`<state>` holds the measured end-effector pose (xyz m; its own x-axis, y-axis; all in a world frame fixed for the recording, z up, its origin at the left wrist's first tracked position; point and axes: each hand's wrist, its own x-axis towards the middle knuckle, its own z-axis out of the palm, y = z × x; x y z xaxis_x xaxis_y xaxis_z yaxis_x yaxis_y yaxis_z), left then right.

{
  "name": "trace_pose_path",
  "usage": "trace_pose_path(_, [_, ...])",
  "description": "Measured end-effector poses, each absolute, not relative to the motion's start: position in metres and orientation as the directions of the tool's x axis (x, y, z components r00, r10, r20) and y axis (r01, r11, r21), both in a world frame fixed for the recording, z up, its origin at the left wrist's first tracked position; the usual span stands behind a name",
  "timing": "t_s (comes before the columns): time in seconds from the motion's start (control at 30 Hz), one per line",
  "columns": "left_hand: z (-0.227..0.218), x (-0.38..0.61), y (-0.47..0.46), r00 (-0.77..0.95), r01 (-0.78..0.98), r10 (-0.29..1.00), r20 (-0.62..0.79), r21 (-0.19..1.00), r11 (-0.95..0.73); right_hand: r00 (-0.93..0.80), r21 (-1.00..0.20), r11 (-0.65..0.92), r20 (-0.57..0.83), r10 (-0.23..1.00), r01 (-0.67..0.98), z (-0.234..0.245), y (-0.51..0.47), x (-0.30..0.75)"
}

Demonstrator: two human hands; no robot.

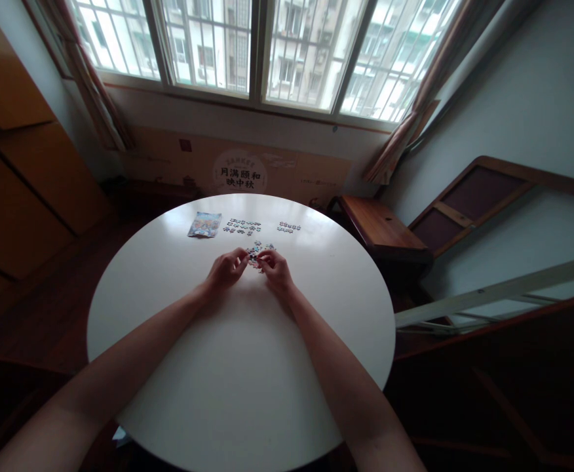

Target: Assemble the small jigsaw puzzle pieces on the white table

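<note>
My left hand [229, 267] and my right hand [274, 266] meet over a small loose pile of jigsaw puzzle pieces [257, 247] on the white round table [238, 367]. The fingers of both hands are pinched together, with small dark puzzle pieces [253, 257] at their tips. Fingers hide part of the pile, and the pieces' prints are too small to read. Beyond my left hand, several puzzle pieces [244, 225] are laid out in rows. A smaller group of pieces [288, 227] lies in two rows farther right.
A colourful printed picture sheet or packet [205, 225] lies at the table's far left. Behind the table's right edge stands a wooden bench or stool [382, 223]. Barred windows [257, 52] and a printed cardboard panel [287, 167] line the far wall, with wooden cabinets [26, 190] at left.
</note>
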<state>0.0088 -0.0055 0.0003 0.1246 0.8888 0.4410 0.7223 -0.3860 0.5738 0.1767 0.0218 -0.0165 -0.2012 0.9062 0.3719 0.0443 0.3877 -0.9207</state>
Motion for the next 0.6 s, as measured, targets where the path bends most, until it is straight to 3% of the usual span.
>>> trace_pose_path(0.6, [0.0057,0.0102,-0.0069,0.168,0.678,0.903,0.395,0.619,-0.397,-0.217,-0.914,0.403,0.383,0.898,0.055,-0.0203,0.0235,0.177])
